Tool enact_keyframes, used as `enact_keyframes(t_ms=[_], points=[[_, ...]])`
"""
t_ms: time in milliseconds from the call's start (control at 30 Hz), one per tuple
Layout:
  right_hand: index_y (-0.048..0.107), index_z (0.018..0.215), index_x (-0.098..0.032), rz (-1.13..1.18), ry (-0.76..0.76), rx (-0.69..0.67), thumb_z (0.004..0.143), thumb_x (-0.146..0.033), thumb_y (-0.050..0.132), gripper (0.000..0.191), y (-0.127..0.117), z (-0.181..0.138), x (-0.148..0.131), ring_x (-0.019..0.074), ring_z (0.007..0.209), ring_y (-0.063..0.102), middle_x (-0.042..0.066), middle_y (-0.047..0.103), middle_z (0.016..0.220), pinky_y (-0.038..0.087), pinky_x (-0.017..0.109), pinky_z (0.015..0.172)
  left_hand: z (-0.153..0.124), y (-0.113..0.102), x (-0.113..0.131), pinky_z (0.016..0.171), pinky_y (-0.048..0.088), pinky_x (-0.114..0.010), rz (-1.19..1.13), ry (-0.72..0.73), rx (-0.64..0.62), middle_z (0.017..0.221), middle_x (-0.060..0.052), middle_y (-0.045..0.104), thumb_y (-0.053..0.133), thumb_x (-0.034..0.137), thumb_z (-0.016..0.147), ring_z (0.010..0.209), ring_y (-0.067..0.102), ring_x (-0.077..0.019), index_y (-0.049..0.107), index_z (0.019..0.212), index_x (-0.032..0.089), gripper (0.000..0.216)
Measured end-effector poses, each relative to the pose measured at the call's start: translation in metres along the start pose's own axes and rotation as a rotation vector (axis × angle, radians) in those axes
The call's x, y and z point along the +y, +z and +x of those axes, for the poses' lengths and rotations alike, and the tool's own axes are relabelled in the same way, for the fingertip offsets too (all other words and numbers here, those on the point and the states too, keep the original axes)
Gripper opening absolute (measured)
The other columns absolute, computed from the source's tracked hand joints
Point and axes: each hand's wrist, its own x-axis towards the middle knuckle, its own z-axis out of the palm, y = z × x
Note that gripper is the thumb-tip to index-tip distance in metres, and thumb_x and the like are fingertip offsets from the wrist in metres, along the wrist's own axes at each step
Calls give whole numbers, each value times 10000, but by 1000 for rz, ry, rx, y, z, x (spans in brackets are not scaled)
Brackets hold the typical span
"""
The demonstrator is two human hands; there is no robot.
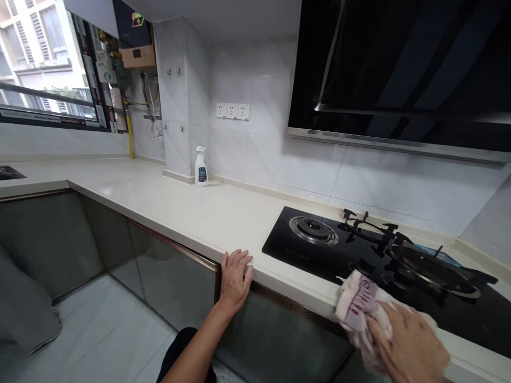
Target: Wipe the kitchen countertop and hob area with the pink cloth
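Note:
My right hand [411, 346] presses a crumpled pinkish-white cloth [359, 306] onto the front edge of the black glass gas hob [303, 252], fingers laid over the cloth. My left hand [235, 276] rests on the front edge of the cream countertop [179, 207], fingers curled over the lip, holding nothing else. On the hob, a bare burner [313, 230] sits at the left. A black pan support [369, 229] lies off its place between the burners, and a second support [433, 268] stands at the right.
A white spray bottle [202, 167] stands at the back of the counter near the wall corner. A black range hood [399, 69] hangs low over the hob. Wall sockets [232, 110] sit above the counter. Glossy grey cabinet fronts [159, 271] run below, with a window [43, 64] at far left.

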Motion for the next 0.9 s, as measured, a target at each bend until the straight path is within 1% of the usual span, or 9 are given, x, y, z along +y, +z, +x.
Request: enact_keyframes(t_ms=[67, 200, 333, 433, 500, 567, 633, 767, 900], points=[[643, 1222, -289, 12, 14, 31, 890, -557, 457, 465, 3, 2, -34, 441, 1321, 468, 163, 607, 1336, 408, 655, 999, 0, 1, 0, 1224, 255, -588, -1, 2, 3, 1273, -83, 686, 450, 231, 1022, 1302, 555, -262, 634, 1190, 236, 249], [622, 1240, -299, 101, -146, 51, 832, -511, 604, 460, 7, 13, -106, 434, 1361, 420, 148, 601, 1365, 365, 656, 1032, 0, 1, -3, 1216, 263, -588, 5, 14, 0, 1269, -84, 687, 442, 242, 1031, 1302, 554, -262, 630, 1194, 235, 249], [610, 1249, -279, 227, -220, 100, 801, -471, 729, 502, 6, 30, -176, 379, 1361, 430, 118, 613, 1352, 314, 602, 1093, -2, 1, -7, 1216, 267, -583, 29, 27, -5, 1276, -83, 685, 451, 246, 1028, 1303, 553, -268, 635, 1202, 237, 253], [608, 1247, -279, 266, -303, 104, 752, -501, 803, 577, 7, 45, -218, 363, 1320, 452, 100, 634, 1303, 272, 594, 1113, -2, 2, -8, 1219, 268, -572, 45, 40, -4, 1280, -81, 686, 436, 229, 1025, 1305, 552, -267, 638, 1216, 234, 278], [599, 1259, -282, 255, -343, 79, 755, -498, 811, 588, 7, 54, -236, 353, 1304, 456, 92, 633, 1288, 244, 593, 1128, -2, 2, -9, 1220, 272, -555, 46, 51, -1, 1283, -79, 686, 390, 202, 1032, 1299, 558, -255, 632, 1234, 229, 316], [591, 1270, -279, 240, -363, 51, 759, -490, 814, 596, 8, 61, -245, 345, 1289, 460, 88, 633, 1274, 225, 592, 1140, -3, 2, -10, 1218, 277, -541, 46, 60, 4, 1284, -80, 684, 344, 178, 1036, 1293, 562, -246, 627, 1246, 223, 355], [585, 1276, -284, 237, -379, 40, 747, -477, 832, 615, 8, 64, -246, 337, 1273, 469, 81, 635, 1269, 230, 582, 1135, -2, 1, -11, 1217, 276, -537, 50, 60, 1, 1284, -82, 682, 328, 170, 1036, 1295, 560, -246, 628, 1247, 219, 370], [567, 1290, -322, 259, -406, 79, 708, -404, 879, 665, 12, 59, -234, 312, 1287, 469, 47, 639, 1294, 264, 534, 1106, -2, -2, -11, 1217, 274, -536, 62, 71, -25, 1296, -80, 682, 351, 169, 1032, 1295, 559, -246, 629, 1246, 215, 354], [565, 1300, -337, 263, -373, 98, 667, -354, 901, 717, 14, 48, -215, 316, 1300, 475, 46, 641, 1318, 310, 516, 1073, -2, -6, -8, 1213, 281, -548, 61, 75, -52, 1301, -70, 685, 408, 196, 1031, 1310, 551, -250, 635, 1233, 235, 306]])
